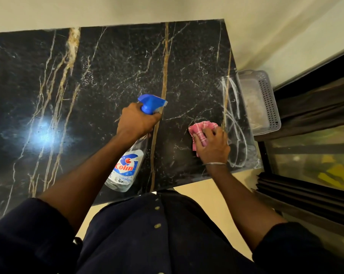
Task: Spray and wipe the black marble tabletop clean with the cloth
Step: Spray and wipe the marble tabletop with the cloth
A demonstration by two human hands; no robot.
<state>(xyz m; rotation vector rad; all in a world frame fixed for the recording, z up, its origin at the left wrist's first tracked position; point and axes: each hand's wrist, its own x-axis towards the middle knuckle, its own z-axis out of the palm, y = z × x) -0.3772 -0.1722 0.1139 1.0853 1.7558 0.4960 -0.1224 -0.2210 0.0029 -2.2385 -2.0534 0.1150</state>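
Overhead, clear blue-triggered spray bottle (127,165) gripped by left hand (136,122), pink checked cloth (200,131) pressed under curled right hand (213,146), black gold-veined marble worktop (108,72).

Dim warm light, white glare on the tabletop (44,133), wide-angle bending at edges.

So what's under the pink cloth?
The black marble tabletop; the pink cloth lies on it under the right hand. Any marks beneath are covered, though white scribbles show beside it.

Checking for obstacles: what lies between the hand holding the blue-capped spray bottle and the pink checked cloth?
Head view: only bare black marble tabletop, crossed by a gold vein, between the left hand and the pink checked cloth.
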